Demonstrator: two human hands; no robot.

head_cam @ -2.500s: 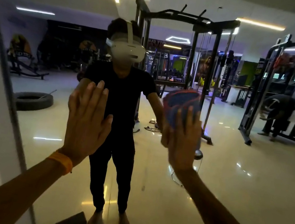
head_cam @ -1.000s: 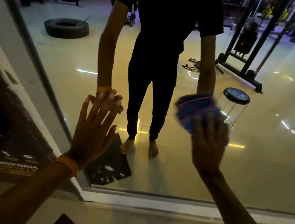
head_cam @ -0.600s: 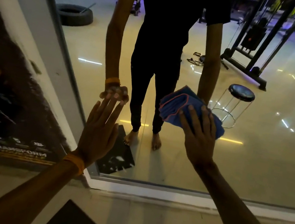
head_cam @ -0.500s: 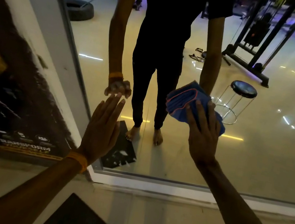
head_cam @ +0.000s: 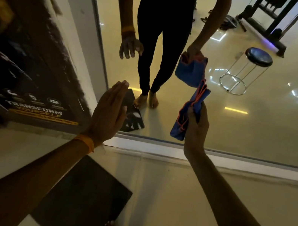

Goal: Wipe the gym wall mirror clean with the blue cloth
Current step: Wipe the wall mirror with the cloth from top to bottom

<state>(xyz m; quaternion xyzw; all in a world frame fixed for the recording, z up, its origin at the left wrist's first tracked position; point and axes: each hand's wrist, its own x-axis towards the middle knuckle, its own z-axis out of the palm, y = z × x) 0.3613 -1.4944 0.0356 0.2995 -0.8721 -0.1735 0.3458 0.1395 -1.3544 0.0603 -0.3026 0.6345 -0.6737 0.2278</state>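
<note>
Right hand [head_cam: 195,129] grips folded blue cloth [head_cam: 189,113] | left hand [head_cam: 107,114] flat, fingers straight, released

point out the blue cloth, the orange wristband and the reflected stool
blue cloth [head_cam: 181,126]: head view, on its lower folded part
orange wristband [head_cam: 85,141]: head view, on the middle of the band
stool [head_cam: 259,57]: head view, on the dark round seat, seen as a reflection

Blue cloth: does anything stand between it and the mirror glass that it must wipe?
Nothing visible does. The right hand grips the folded blue cloth close before the mirror, with bare glass ahead. The left hand, flat and open, is off to the side near the mirror's left edge.
</note>
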